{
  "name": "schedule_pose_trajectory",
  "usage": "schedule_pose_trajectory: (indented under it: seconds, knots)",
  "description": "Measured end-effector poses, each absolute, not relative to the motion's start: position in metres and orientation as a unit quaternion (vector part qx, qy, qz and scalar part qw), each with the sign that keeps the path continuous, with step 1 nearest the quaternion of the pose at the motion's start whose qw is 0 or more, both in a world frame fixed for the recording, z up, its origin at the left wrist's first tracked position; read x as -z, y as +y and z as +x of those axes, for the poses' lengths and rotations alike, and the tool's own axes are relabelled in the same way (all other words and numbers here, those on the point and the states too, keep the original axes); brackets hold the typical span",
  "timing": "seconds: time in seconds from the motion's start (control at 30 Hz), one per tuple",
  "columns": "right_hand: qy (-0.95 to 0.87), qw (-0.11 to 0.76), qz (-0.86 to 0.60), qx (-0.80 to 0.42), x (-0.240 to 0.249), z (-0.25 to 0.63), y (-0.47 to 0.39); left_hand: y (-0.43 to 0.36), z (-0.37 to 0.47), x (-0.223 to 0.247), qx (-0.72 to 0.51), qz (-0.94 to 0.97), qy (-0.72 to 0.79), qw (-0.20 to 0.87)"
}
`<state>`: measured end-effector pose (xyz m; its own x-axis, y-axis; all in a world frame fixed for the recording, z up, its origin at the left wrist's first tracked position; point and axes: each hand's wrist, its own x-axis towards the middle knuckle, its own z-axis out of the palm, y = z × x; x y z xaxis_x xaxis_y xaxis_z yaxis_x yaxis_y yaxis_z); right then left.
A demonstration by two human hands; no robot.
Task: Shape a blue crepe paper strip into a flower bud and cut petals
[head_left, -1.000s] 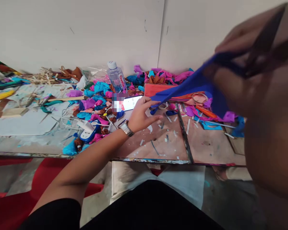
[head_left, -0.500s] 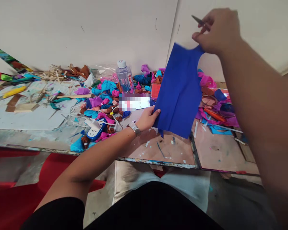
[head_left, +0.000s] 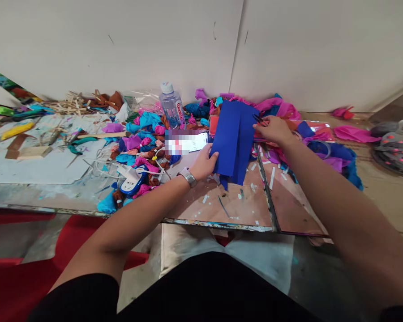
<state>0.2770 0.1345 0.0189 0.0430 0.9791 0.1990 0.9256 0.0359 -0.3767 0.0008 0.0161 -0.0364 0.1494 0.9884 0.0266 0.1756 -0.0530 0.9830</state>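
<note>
A deep blue sheet (head_left: pixel 229 142), thin crepe paper or cloth, stands tilted above the table with a fold running down its middle. My left hand (head_left: pixel 204 164) pinches its lower left edge between thumb and fingers. At the sheet's right edge, my right hand (head_left: pixel 274 129) is closed around a small dark pointed tool (head_left: pixel 260 119) that looks like scissors. The tool's tip points left, close to the blue sheet. Whether the right fingers also grip the sheet is hard to make out. A lit phone (head_left: pixel 196 142) lies just behind my left hand.
Twisted coloured paper pieces (head_left: pixel 147 120) surround a plastic bottle (head_left: pixel 173 105) and a blue-white power strip (head_left: pixel 133 181). Pliers (head_left: pixel 82 144) and a yellow-handled cutter (head_left: pixel 18 129) lie left. White scraps dot the brown board (head_left: pixel 228 205). A grey mesh item (head_left: pixel 398 150) sits right.
My right hand has come down and slightly left from high above the table, bringing the tool to the sheet's right edge. The sheet's top has dropped and folded. My left hand stays almost still.
</note>
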Motion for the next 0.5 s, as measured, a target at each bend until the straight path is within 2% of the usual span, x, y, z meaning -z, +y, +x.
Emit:
schedule_pose_trajectory:
  seconds: [0.13, 0.27, 0.33, 0.5]
  knots:
    - [-0.649, 0.225, -0.724, -0.067, -0.009, 0.274, 0.155, 0.012, 0.001, 0.034, -0.394, 0.567, 0.490, 0.532]
    - [-0.647, 0.232, -0.724, -0.065, -0.009, 0.265, 0.172, 0.013, -0.002, 0.037, -0.408, 0.576, 0.463, 0.536]
    - [-0.649, 0.243, -0.717, -0.075, -0.010, 0.262, 0.176, 0.015, -0.004, 0.039, -0.423, 0.613, 0.449, 0.494]
    - [-0.659, 0.302, -0.687, -0.054, -0.019, 0.255, 0.180, 0.020, -0.009, 0.042, -0.457, 0.718, 0.422, 0.312]
